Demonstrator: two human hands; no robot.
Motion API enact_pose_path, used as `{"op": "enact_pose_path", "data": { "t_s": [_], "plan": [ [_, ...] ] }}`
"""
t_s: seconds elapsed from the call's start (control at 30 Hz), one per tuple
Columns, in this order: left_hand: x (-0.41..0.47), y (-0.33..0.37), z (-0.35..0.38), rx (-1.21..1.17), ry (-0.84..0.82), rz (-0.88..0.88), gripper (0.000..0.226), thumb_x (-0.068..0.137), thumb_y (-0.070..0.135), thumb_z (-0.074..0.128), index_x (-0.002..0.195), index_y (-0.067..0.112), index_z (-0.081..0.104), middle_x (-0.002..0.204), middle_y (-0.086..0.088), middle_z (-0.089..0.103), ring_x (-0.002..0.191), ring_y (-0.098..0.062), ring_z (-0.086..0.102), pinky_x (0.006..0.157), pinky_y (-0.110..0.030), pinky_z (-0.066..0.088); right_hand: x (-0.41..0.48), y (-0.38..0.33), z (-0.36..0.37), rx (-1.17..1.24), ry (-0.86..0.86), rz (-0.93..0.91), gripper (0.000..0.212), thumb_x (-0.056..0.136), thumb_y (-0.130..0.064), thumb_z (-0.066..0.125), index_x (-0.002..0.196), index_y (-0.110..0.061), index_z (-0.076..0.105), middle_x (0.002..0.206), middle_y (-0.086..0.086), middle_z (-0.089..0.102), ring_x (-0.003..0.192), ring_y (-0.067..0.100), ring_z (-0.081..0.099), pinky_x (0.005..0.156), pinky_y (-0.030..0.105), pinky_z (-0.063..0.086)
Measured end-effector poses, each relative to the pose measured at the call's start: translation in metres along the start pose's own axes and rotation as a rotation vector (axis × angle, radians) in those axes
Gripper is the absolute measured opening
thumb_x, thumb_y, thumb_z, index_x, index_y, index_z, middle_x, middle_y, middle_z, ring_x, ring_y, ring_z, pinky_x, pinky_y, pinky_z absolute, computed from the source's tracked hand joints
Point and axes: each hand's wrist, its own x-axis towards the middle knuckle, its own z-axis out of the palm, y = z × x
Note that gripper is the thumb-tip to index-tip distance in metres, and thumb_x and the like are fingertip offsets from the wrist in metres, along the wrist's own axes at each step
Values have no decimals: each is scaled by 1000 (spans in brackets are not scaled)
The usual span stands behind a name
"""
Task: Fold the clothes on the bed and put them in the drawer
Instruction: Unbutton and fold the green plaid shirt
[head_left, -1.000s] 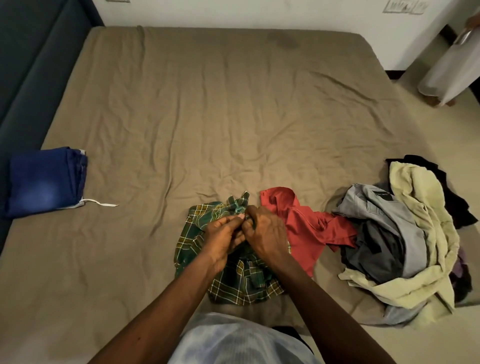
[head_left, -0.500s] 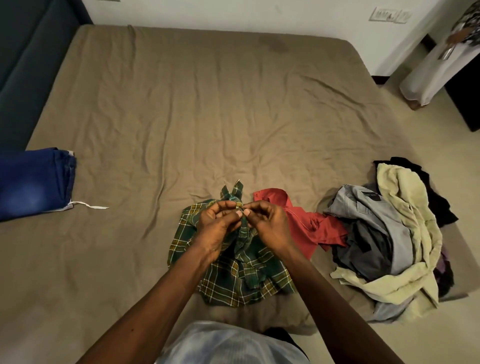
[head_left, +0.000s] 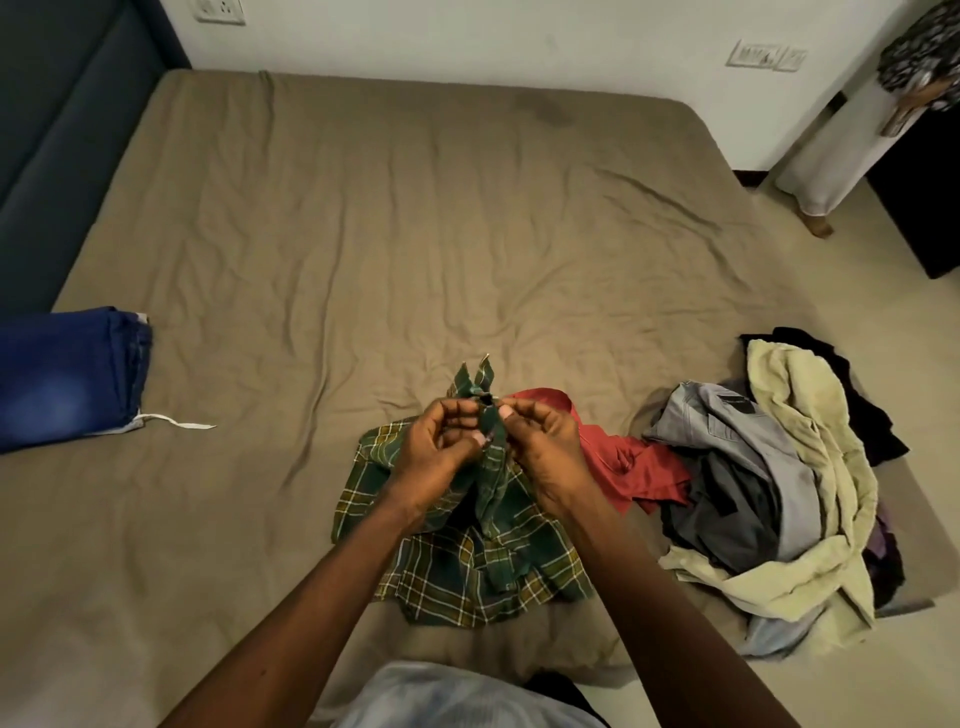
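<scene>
Both hands meet over the near edge of a bed (head_left: 363, 260). The left hand (head_left: 435, 451) and right hand (head_left: 540, 447) pinch a green plaid shirt (head_left: 467, 571) at its top, fingers clamped on the cloth, the rest draped below them. A red garment (head_left: 623, 462) lies just right of the fingers, a clothes pile (head_left: 769, 499) farther right, and folded jeans (head_left: 67, 374) well to the left.

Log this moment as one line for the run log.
plaid shirt: one end held up, rest on bed | left hand: pinches it | right hand: pinches it | jeans: folded, left | pile: unfolded, right
</scene>
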Motion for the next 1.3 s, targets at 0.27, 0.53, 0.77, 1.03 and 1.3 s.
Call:
{"op": "enact_pose_path", "data": {
  "t_s": [0.27, 0.53, 0.77, 1.03, 1.3],
  "plan": [
    [0, 4, -12, 283, 58, 80, 9, 100, 21, 65, 93, 22, 68, 83, -10, 68, 76, -17, 61, 69, -38, 51, 24, -21, 14, -213, 40, -80, 7, 109, -23, 46, 110, -19, 52, 96, 13, 59, 77, 21, 55, 62, 34, 52],
    [40, 63, -50, -54, 349, -13, 14, 95, 7, 68, 84, 15, 71, 75, -1, 71, 70, -16, 65, 66, -27, 55, 34, -20, -20, -830, -262, -209, 18, 84, -32, 83, 93, -23, 70, 79, -2, 69, 72, 13, 64, 71, 42, 57],
    [49, 77, -66, -231, 345, -174, 13, 87, -1, 64, 82, 6, 73, 69, -3, 73, 68, -19, 66, 57, -21, 55, 36, -20, -33, -627, -265, 42, 18, 82, -12, 85, 87, -1, 72, 86, 21, 73, 74, 26, 64, 75, 42, 58],
    [1, 21, -16, 39, 239, -160, 6, 86, 9, 80, 81, 9, 77, 79, -8, 77, 72, -15, 70, 71, -28, 59, -8, 4, -3, 101, -78, 359, 10, 90, 2, 69, 80, -1, 69, 76, 13, 74, 65, 19, 73, 56, 29, 61],
    [-29, -9, 0, 286, 227, -16, 12, 88, 10, 78, 89, 22, 75, 80, 3, 76, 74, -3, 70, 69, -17, 55, -21, 37, 11, -85, 52, 239, 5, 92, 1, 69, 88, -1, 71, 77, 10, 68, 60, 10, 63, 54, 19, 51]
  ]
}}
